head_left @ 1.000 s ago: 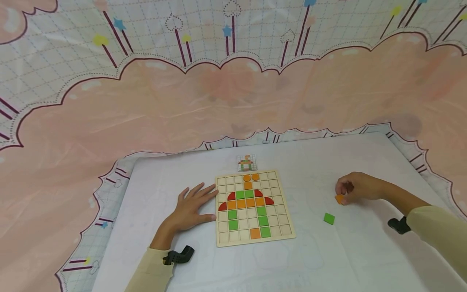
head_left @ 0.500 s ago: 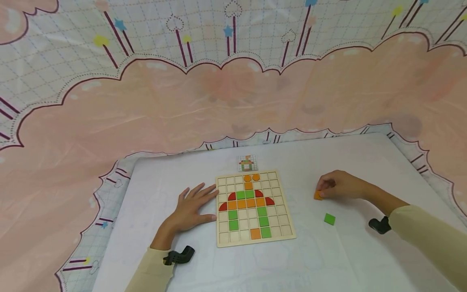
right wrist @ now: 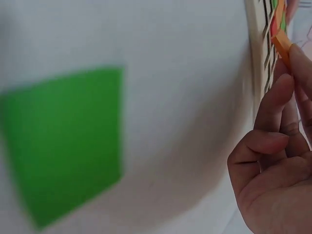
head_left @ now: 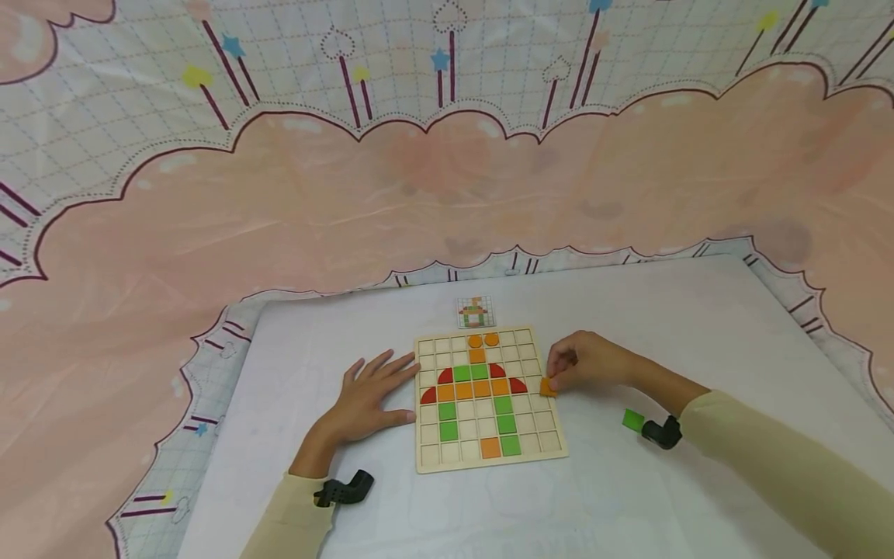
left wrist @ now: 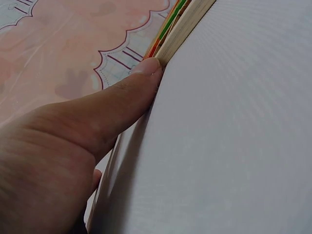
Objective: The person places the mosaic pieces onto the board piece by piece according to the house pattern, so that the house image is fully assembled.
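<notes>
In the head view, a wooden grid board (head_left: 447, 458) lies on the white table, with green, orange and red tiles set in its cells. My left hand (head_left: 363, 404) rests flat at the board's left edge, fingers spread. Its thumb (left wrist: 131, 85) touches the board's side in the left wrist view. At the board's right edge, my right hand (head_left: 594, 361) pinches an orange square tile (head_left: 548, 387) between thumb and fingers. That orange tile (right wrist: 282, 46) shows beside the board in the right wrist view. A loose green square tile (head_left: 632, 420) lies on the table under the right wrist.
A small pattern card (head_left: 476, 312) lies just behind the board, showing a coloured figure on a grid. Black wrist cameras sit on both wrists. Patterned cloth (head_left: 419, 194) hangs behind the white table (head_left: 335, 318).
My right hand has carried the orange tile leftward over the table to the board's right edge. The left hand and the board have stayed in place.
</notes>
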Motion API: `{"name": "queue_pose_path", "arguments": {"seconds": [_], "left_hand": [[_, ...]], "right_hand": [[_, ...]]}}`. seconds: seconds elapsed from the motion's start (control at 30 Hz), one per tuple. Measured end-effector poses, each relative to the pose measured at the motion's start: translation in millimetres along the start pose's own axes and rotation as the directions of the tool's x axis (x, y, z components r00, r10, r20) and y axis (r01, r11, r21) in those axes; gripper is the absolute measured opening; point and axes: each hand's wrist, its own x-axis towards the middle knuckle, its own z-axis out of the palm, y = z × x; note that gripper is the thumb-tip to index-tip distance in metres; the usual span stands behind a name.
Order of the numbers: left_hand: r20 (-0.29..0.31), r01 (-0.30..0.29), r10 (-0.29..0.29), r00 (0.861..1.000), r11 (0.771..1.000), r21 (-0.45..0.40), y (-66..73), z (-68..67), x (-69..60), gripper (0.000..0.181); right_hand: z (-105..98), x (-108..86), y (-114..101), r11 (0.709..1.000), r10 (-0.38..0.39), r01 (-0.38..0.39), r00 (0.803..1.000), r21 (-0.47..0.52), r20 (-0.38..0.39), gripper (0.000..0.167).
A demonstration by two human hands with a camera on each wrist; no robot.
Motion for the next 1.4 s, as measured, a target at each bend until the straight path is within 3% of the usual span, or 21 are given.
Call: {"name": "queue_pose_path", "arguments": {"seconds": [0.2, 0.4, 0.83, 1.07, 1.4], "left_hand": [[0.004, 0.003, -0.003, 1.0, 1.0, 0.0, 0.4, 0.4, -0.2, 0.083], [0.006, 0.001, -0.001, 1.0, 1.0, 0.0, 0.9, 0.2, -0.2, 0.083], [-0.007, -0.01, 0.01, 1.0, 1.0, 0.011, 0.9, 0.5, 0.2, 0.082], [-0.003, -0.003, 0.003, 1.0, 1.0, 0.001, 2.2, -0.2, 0.8, 0.082], [0.001, -0.003, 0.003, 1.0, 1.0, 0.005, 1.0, 0.9, 0.5, 0.082]], "right_hand": [[21, 17.8, -23, 0.997, -0.049, 0.046, 0.997, 0.056, 0.054, 0.013], [46, 29.5, -44, 0.996, -0.026, 0.02, 0.997, 0.083, 0.071, 0.011], [92, 31.6, -83, 0.998, -0.06, 0.058, 0.994, 0.03, 0.089, 0.012], [105, 32.2, -91, 0.996, -0.069, 0.073, 0.995, -0.05, 0.069, 0.015], [114, 29.0, -93, 0.995, -0.054, 0.059, 0.997, -0.085, 0.062, 0.018]]}}
